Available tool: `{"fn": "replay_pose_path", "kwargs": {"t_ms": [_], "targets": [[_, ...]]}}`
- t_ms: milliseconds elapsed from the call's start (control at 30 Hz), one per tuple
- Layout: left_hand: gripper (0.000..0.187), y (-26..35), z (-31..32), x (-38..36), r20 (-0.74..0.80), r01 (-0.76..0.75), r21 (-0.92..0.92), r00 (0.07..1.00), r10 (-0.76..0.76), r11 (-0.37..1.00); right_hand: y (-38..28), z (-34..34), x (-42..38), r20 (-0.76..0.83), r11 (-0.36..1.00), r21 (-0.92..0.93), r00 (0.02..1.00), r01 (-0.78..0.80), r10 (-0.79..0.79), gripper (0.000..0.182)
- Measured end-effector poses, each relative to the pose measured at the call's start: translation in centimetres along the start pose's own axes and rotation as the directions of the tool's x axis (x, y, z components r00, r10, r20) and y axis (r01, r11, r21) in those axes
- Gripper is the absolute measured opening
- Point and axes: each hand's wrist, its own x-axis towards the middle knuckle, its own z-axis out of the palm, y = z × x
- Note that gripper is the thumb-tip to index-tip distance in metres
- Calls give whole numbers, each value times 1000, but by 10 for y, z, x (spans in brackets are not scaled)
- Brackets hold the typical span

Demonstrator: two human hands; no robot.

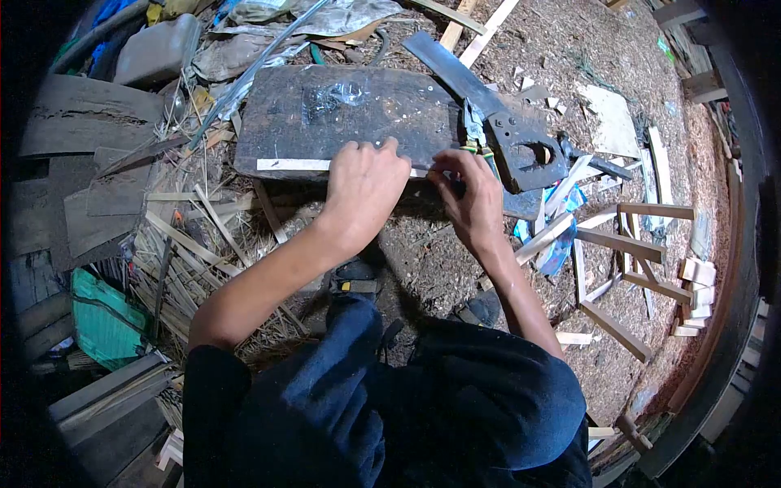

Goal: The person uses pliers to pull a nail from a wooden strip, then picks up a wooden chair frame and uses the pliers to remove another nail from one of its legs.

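Note:
A thin pale wooden strip (pixel 293 164) lies along the near edge of a dark, worn wooden bench (pixel 277 114). My left hand (pixel 368 183) is closed over the strip's middle, its fingers curled down and mostly hidden behind the knuckles. At the strip's right end, my right hand (pixel 472 191) is bent with thumb and fingertips pinched together on it; anything smaller between them is hidden. Just beyond the right hand rests a handsaw, its blade (pixel 455 73) pointing away to the upper left and its dark handle (pixel 529 159) at the bench's right end.
Right of the saw handle lies a hammer (pixel 602 167). A frame of wooden sticks (pixel 626 244) stands on the shavings-covered floor, with small wood blocks (pixel 695 293) beyond. Leftward are heaped thin slats (pixel 191 244), boards (pixel 89 114), a green sheet (pixel 106 317) and a grey jerrycan (pixel 159 50).

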Motion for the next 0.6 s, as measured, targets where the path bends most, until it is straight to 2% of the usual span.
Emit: {"fn": "replay_pose_path", "kwargs": {"t_ms": [67, 167, 367, 600], "targets": [[12, -2, 0, 0, -12, -12, -17, 1000, 11, 1000, -3, 2, -3, -24, 999, -50, 1000, -6, 5, 20], [13, -6, 1, 2, -15, -20, -59, 1000, 19, 998, -6, 3, -6, -40, 1000, -27, 999, 10, -11, 13], [15, -10, 2, 4, -16, -7, -124, 1000, 6, 992, 0, 13, -6, -114, 992, -84, 988, 94, -103, 12], [14, -9, 1, 5, -22, -15, -98, 1000, 13, 995, 7, 17, -5, -55, 987, -132, 993, 94, -102, 12]]}}
